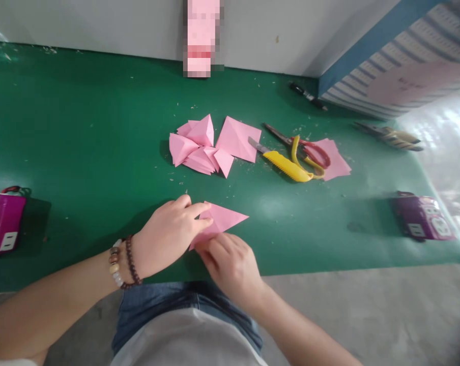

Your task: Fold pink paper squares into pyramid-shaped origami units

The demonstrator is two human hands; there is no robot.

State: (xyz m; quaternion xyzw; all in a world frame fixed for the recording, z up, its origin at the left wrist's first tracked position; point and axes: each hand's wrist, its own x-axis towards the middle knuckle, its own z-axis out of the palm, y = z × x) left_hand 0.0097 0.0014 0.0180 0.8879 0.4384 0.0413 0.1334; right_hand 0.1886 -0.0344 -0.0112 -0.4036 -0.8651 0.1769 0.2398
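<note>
A folded pink sheet of paper (pixel 226 218) lies at the table's front edge, its pointed end towards the right. My left hand (pixel 169 234) presses on its left part, with index finger and thumb on top of the paper. From the near side, my right hand (pixel 230 259) pinches the lower edge with curled fingers; part of that edge is hidden under them. Beyond my hands sits a loose pile of folded pink papers (pixel 195 140). Beside it lies a flatter pink paper (pixel 235 134) with crease lines.
Yellow-handled scissors (pixel 287 165) and red-handled scissors (pixel 278 133) lie by a stack of pink paper (pixel 339 160). Farther right are a black marker (pixel 308 96) and pliers (pixel 392 136). Purple boxes (pixel 4 223) (pixel 424 216) stand at both sides. A striped box (pixel 401 66) stands back right.
</note>
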